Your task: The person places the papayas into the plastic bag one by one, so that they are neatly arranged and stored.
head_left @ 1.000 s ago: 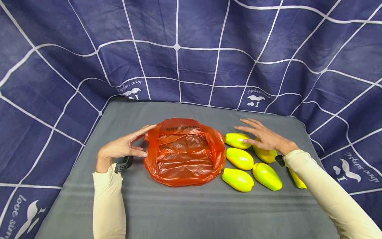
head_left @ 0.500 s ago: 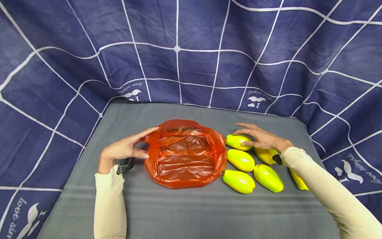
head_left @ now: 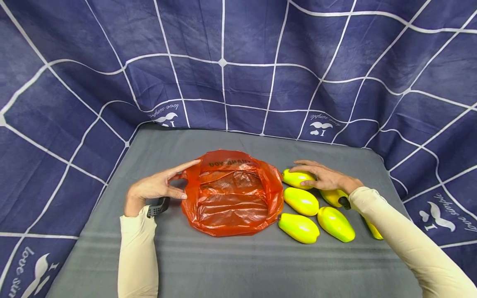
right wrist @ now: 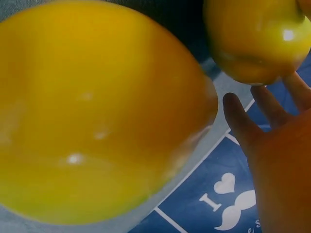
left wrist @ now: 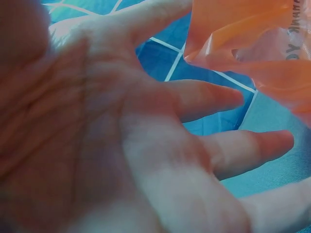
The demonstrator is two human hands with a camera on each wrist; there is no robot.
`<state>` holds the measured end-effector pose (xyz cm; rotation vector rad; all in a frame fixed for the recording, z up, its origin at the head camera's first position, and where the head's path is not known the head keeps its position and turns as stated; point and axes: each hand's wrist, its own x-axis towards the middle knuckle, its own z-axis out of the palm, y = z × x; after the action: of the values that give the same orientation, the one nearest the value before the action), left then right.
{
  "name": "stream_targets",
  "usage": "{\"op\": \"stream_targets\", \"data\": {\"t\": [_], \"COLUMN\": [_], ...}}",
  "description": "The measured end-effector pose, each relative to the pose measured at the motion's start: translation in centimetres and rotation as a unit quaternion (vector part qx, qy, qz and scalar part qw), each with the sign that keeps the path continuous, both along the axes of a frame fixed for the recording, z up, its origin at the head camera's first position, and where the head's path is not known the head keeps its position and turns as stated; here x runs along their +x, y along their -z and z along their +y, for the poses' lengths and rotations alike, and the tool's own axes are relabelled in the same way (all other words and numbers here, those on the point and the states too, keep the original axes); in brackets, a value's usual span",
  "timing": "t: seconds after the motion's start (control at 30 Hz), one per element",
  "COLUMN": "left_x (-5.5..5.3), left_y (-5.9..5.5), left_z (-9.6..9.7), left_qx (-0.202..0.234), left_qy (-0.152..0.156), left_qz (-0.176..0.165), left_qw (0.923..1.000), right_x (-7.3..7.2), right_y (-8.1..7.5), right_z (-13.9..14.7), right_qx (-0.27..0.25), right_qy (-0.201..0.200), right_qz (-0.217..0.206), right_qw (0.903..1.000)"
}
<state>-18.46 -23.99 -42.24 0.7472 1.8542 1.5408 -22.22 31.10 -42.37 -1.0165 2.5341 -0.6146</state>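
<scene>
A red plastic bag (head_left: pixel 231 207) sits in the middle with its mouth spread wide and facing up. At its left rim my left hand (head_left: pixel 150 188) touches the film with straight, spread fingertips and thumb; the orange-looking bag (left wrist: pixel 218 39) edge shows past the fingers in the left wrist view. My right hand (head_left: pixel 324 176) grips the back-left yellow-green papaya (head_left: pixel 294 178), thumb on the near side and fingers over the far side. In the right wrist view, fingertips meet the end of this papaya (right wrist: pixel 257 43), while another papaya (right wrist: pixel 97 116) fills the left.
Several more papayas lie right of the bag, including one at the front left (head_left: pixel 299 228) and one beside it (head_left: pixel 336 224). Another is partly under the right sleeve (head_left: pixel 387 231). A blue curtain (head_left: pixel 242 74) with white lines surrounds the grey tabletop (head_left: pixel 223 265).
My right hand has come down onto the back-left papaya, its fingers closing around it. My left hand stays at the bag's left rim, barely shifted.
</scene>
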Motion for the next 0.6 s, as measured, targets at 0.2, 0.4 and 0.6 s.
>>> {"op": "stream_targets", "data": {"t": [0.2,0.4,0.6], "left_x": [-0.11,-0.23,-0.18], "left_y": [-0.16,0.06,0.12], "left_z": [-0.01,-0.14,-0.07], "left_qx": [-0.022,-0.016,-0.028], "left_qy": [0.003,0.011,0.008], "left_qz": [0.037,0.03,0.031], "left_qw": [0.9991,0.9994,0.9991], "right_x": [0.09,0.08,0.45], "right_y": [0.21,0.56,0.57], "right_z": [0.11,0.23,0.1], "right_qx": [-0.023,-0.032,-0.038], "right_qy": [-0.004,-0.001,0.01], "right_qz": [-0.01,-0.017,-0.012], "right_qw": [0.9997,0.9994,0.9992]}}
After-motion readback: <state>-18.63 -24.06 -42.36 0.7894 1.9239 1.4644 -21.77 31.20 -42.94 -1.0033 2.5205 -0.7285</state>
